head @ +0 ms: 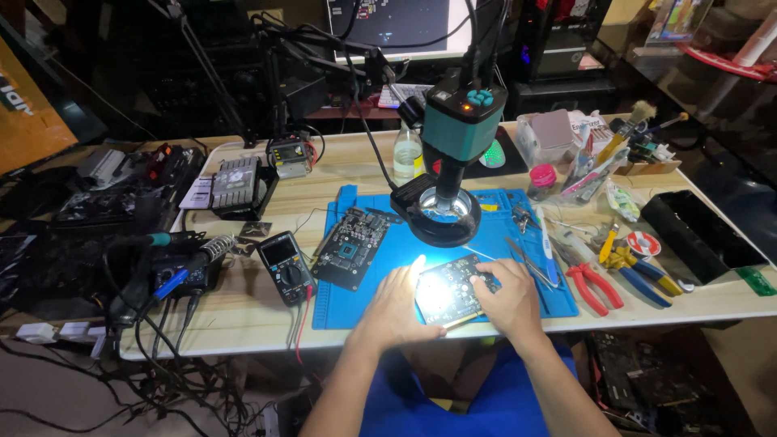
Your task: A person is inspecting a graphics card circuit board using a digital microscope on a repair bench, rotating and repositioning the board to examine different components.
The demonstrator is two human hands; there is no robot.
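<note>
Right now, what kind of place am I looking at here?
Most likely an electronics repair bench. Both hands hold a lit circuit board under a camera microscope on a blue work mat, with a multimeter and pliers alongside.

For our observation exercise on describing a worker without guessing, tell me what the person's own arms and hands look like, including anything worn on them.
Both forearms are bare up to the bottom edge of the picture, with no sleeves in view. The left hand and right hand wear no gloves, and no watch, ring or wristband shows. Below the arms, blue clothing covers the lap. The bright lamp glare washes out the left fingertips.
</note>
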